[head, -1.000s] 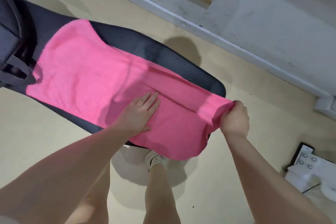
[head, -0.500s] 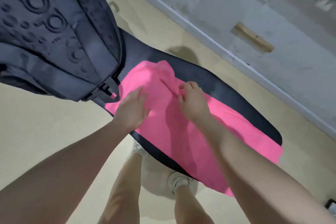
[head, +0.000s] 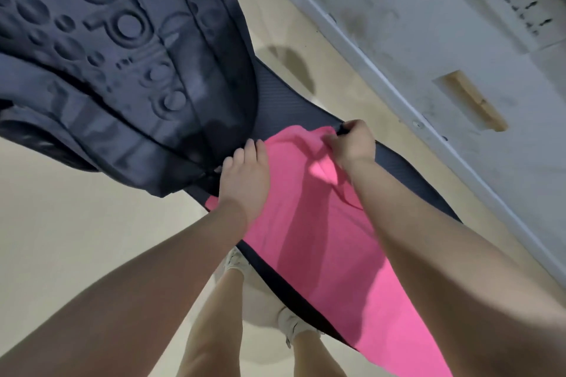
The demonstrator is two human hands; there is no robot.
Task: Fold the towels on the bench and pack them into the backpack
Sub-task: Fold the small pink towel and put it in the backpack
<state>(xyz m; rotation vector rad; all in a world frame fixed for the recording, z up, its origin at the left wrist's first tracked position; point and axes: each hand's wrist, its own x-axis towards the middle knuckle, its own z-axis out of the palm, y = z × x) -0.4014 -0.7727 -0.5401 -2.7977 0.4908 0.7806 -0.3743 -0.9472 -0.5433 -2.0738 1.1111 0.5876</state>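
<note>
Our right hand (head: pixel 352 144) pinches the far edge of the pink towel (head: pixel 318 242) in curled fingers; our left hand (head: pixel 245 180) presses it flat, fingers together. The towel lies along the black bench (head: pixel 407 171), just beside the dark backpack (head: pixel 122 64).

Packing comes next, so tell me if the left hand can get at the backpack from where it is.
Probably yes. The left hand lies flat on the pink towel with its fingertips right at the backpack, and nothing lies between them.
</note>
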